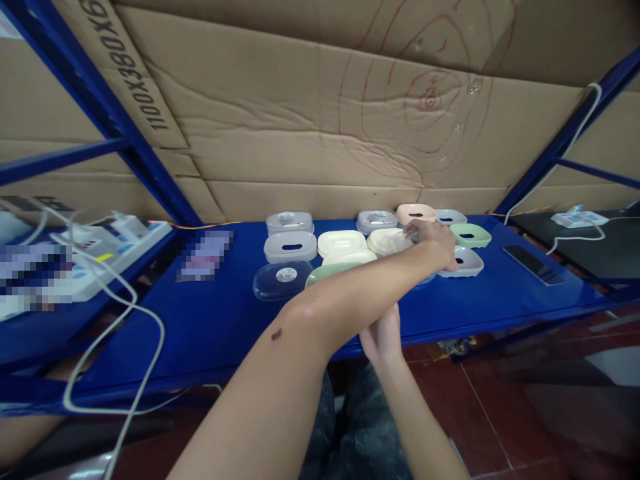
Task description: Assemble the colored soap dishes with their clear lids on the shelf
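My left hand (434,244) reaches across to the right, over several oval plastic soap dishes. Its fingers bend down by something clear that they half cover, beside a cream dish (385,241); what they hold cannot be made out. A grey-white slotted dish (463,264) lies against the hand's right side. Below the left forearm, at the table's front edge, is my right hand (384,333), its fingers mostly hidden behind that forearm. A green dish (320,275) is partly covered by the same arm. A clear lid (277,281) with a round label lies left of it.
The blue table (220,320) also bears more dishes, including a pink one (416,213) and a light green one (470,235). A phone (534,264) lies at the right. White cables (145,310) loop at the left, beside power strips. Cardboard (280,113) stands behind.
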Available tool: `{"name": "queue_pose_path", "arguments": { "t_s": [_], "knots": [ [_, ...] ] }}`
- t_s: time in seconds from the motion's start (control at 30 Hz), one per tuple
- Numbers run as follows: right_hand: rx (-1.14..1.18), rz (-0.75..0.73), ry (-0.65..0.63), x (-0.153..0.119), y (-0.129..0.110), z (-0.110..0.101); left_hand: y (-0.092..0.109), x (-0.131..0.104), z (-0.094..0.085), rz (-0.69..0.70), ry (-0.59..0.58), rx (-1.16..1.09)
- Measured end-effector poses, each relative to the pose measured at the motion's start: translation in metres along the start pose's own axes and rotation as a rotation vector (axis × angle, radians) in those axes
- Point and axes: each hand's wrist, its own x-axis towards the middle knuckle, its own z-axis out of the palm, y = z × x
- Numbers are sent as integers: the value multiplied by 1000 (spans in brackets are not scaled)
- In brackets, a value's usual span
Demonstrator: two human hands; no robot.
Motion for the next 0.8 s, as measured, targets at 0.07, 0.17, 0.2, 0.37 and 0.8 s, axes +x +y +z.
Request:
{"name": "queue_pose_path", "arguments": {
  "t_s": [0.07, 0.17, 0.2, 0.37, 0.8],
  "knots": [
    [-8, -4, -6, 0, 0, 0, -1, 1, 1, -9, 3, -10],
    [-9, -8, -15, 1, 0, 1, -4, 0, 0, -10, -2, -30],
    [-4, -9, -19, 0, 0, 1, -4, -1, -1, -11, -5, -40],
    [-7, -24, -48, 1, -1, 3, -6, -10, -2, -20, 9, -131],
    [-19, -27, -49, -1, -5, 6, -13, -23, -5, -23, 177, -242]
  ]
}}
